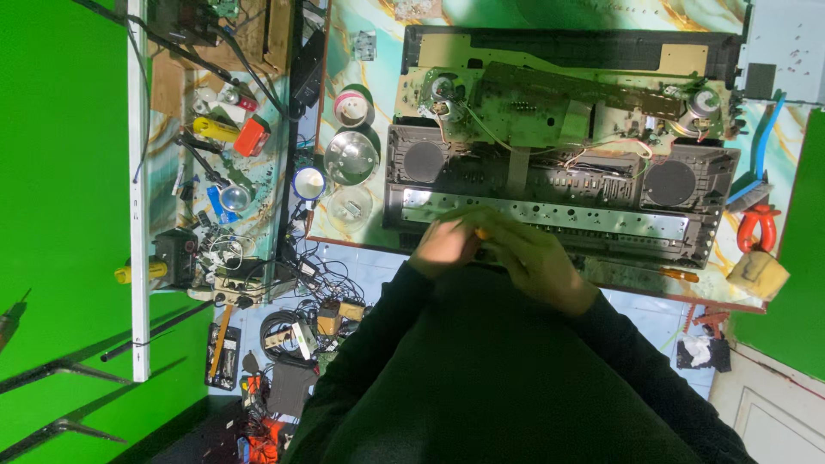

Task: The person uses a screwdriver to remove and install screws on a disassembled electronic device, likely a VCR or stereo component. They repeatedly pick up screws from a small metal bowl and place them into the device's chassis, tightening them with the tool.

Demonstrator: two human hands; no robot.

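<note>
An opened electronic keyboard [559, 163] lies across the marble-patterned table [365, 77], showing its green circuit boards, two round speakers and a long metal strip. My left hand [443, 245] and my right hand [537, 262] meet at the near edge of the keyboard, over the metal strip. Both are blurred. A small orange piece [481, 233], seemingly a tool's handle, shows between them, under the curled fingers of my right hand. How my left hand's fingers are set is unclear. My dark sleeves fill the lower middle of the view.
Left of the keyboard stand a metal bowl [351, 157] and a tape roll [352, 107]. An orange screwdriver [679, 275], a red clamp [758, 228] and a tan block [756, 273] lie at the right. A cluttered tool shelf [215, 172] and tangled cables [292, 331] sit left.
</note>
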